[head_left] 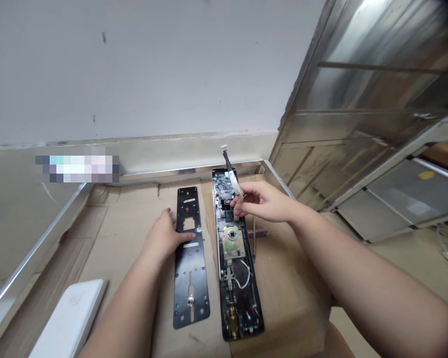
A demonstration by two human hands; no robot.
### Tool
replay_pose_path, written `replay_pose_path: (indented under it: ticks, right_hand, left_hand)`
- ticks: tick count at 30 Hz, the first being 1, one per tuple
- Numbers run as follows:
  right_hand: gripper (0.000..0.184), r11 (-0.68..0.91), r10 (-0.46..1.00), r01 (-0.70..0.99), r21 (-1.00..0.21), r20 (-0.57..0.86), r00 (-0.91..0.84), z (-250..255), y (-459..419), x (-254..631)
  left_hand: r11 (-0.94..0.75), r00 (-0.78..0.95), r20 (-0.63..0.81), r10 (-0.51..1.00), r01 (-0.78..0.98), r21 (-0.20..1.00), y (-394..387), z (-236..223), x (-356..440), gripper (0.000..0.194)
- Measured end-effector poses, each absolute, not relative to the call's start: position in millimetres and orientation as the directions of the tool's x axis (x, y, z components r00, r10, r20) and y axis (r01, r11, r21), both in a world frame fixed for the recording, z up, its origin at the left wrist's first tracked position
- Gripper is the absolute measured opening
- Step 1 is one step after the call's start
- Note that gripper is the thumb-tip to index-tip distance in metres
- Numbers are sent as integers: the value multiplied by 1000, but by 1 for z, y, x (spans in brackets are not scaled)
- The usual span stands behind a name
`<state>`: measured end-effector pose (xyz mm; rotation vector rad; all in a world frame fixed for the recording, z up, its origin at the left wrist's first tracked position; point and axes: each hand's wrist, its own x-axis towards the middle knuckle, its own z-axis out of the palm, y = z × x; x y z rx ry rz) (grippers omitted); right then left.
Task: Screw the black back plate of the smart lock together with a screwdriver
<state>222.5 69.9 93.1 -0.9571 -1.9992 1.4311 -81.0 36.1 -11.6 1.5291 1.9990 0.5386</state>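
Hands apart, left (165, 237) on black backplate (191, 293), right (263, 201) pinching cable (234, 181), lock body (239, 303) lengthwise forward

Nothing can be read clearly. Beyond the left hand (164, 236), a pixelated patch (76, 168) hides whatever stands there. On the black metal plate (191, 293), a small white label (189, 200) above that hand and a white strip (190, 244) just beside its fingers show no legible wording. Any print on the circuit board (222, 186) just beyond the right hand (261, 201) is too small to make out
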Motion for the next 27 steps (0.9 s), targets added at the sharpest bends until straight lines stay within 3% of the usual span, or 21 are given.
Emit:
replay_pose_path:
  ticks: [5, 9, 13, 19, 24, 27]
  right_hand:
    - [14, 352, 765, 316, -881, 77, -639, 86, 70, 223]
    - [17, 382, 761, 318, -868, 100, -641, 82, 72, 223]
    - [19, 376, 761, 320, -869, 92, -642, 82, 74, 224]
    - [19, 407, 752, 331, -851, 107, -650, 82, 75, 225]
    - [17, 416, 746, 334, -846, 108, -657, 88, 73, 225]
    - [18, 431, 747, 339, -836, 121, -653, 91, 73, 224]
  left_hand:
    - [306, -208, -225, 952, 685, 661, 42, -13, -88, 102]
    - [281, -156, -238, 959, 649, 707, 40, -12, -86, 94]
    - [204, -100, -197, 975, 745, 635, 34, -10, -77, 83]
    - [167, -102, -150, 983, 830, 532, 33, -12, -74, 83]
    - [186, -136, -135, 981, 851, 491, 35, -9, -67, 60]
    - [204, -179, -97, 979, 873, 442, 31, -5, -57, 77]
